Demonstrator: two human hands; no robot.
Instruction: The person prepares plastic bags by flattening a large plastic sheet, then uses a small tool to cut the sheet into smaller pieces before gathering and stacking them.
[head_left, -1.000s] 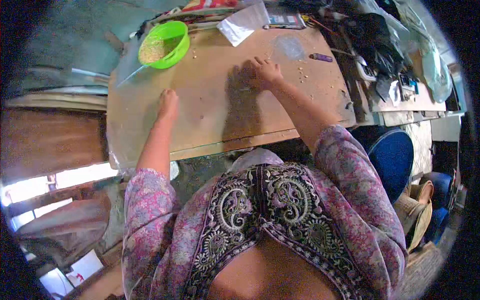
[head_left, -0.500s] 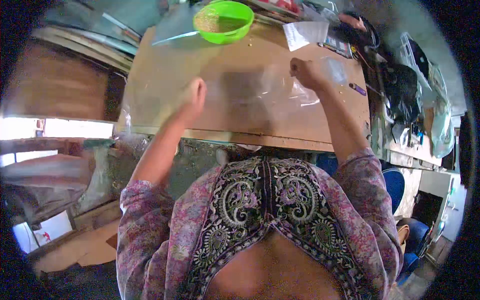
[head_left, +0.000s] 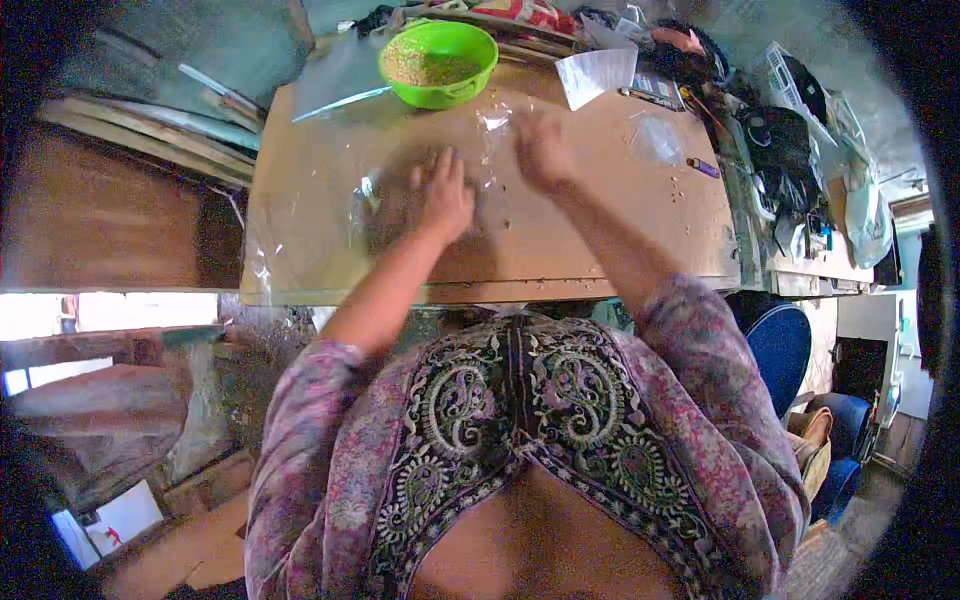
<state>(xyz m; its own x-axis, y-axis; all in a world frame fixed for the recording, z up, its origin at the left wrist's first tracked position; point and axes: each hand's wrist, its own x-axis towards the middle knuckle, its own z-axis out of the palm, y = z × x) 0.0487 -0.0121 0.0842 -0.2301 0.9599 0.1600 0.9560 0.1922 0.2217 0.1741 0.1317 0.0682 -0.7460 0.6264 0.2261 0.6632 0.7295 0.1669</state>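
Observation:
My left hand (head_left: pixel 443 205) is over the middle of the brown tabletop (head_left: pixel 600 240), fingers stretched out and apart above a clear plastic sheet or bag (head_left: pixel 365 187). To its right and farther from me is my right hand (head_left: pixel 543 150), its fingers smeared by motion next to a shiny part of the plastic. Whether they grip the plastic cannot be made out. Beyond both hands stands a bright green basin (head_left: pixel 455 95) partly filled with small pale yellow-brown grains or seeds.
A white paper (head_left: pixel 597 77) stands tilted at the back, with a purple lighter-like object (head_left: pixel 703 167) and scattered grains at right. Another piece of clear plastic (head_left: pixel 657 140) lies nearby. A long thin strip (head_left: pixel 340 104) rests left of the basin. A blue chair (head_left: pixel 778 345) is at right.
Both hands were closed and far apart, with clear plastic between them. My left hand has moved right and opened; my right hand has moved left. The plastic appears lower on the table.

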